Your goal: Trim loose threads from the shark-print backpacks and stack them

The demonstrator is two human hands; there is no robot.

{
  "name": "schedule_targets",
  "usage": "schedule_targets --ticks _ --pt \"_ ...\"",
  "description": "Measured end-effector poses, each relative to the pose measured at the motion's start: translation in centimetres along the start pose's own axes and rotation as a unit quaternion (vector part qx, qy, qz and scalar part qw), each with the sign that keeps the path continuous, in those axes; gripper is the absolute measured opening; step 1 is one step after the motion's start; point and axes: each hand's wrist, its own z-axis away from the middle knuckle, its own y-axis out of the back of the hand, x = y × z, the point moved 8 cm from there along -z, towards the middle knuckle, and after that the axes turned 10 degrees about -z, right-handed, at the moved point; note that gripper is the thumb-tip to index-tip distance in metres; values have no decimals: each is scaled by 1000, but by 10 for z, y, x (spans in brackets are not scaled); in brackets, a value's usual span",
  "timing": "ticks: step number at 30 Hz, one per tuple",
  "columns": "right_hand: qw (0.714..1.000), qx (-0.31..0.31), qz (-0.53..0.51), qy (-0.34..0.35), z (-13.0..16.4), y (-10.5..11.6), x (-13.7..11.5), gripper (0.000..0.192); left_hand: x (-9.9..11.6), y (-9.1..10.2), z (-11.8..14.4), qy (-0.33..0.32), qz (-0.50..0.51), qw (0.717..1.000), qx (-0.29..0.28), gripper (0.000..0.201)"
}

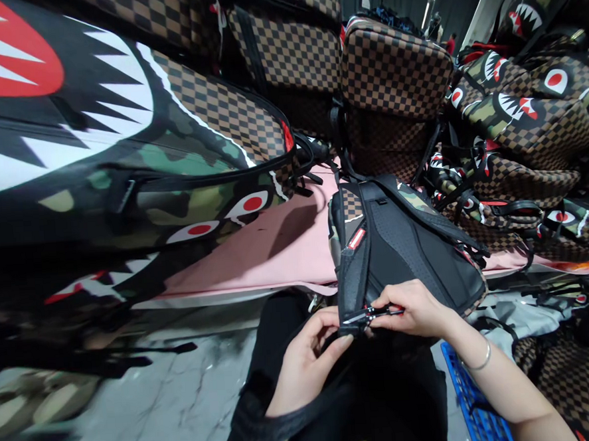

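Observation:
A backpack (pixel 400 240) lies back-side up on the pink-covered table (pixel 276 248), its black mesh panel and shoulder straps facing me. My left hand (pixel 308 359) pinches the lower end of the left shoulder strap (pixel 350 270) near its bottom edge. My right hand (pixel 417 309) holds small thread snips (pixel 370 314) with red and silver parts, their tip pointing left at the strap end, right beside my left thumb. A thin bracelet sits on my right wrist. A black strap loops across my left forearm.
Piles of brown checkered and camouflage shark-mouth backpacks surround the table: a large one at left (pixel 120 144), stacked ones at the back (pixel 394 61), a heap at right (pixel 528 120). A blue plastic crate (pixel 473 409) stands at lower right. Grey marbled floor (pixel 176 407) lies at lower left.

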Motion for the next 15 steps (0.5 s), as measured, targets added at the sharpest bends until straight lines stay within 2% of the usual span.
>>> schedule_targets --ticks 7,10,13,15 --pt "999 2 24 32 -1 1 -7 25 3 -2 -3 -26 15 999 -14 10" --pt "1000 10 5 28 0 0 -8 24 -2 -1 -3 -11 39 999 -12 13" --pt "992 69 -94 -48 2 1 3 26 -17 -1 0 39 104 994 5 24" --pt "964 117 -192 -139 4 -3 20 29 -29 -2 2 73 158 985 20 33"
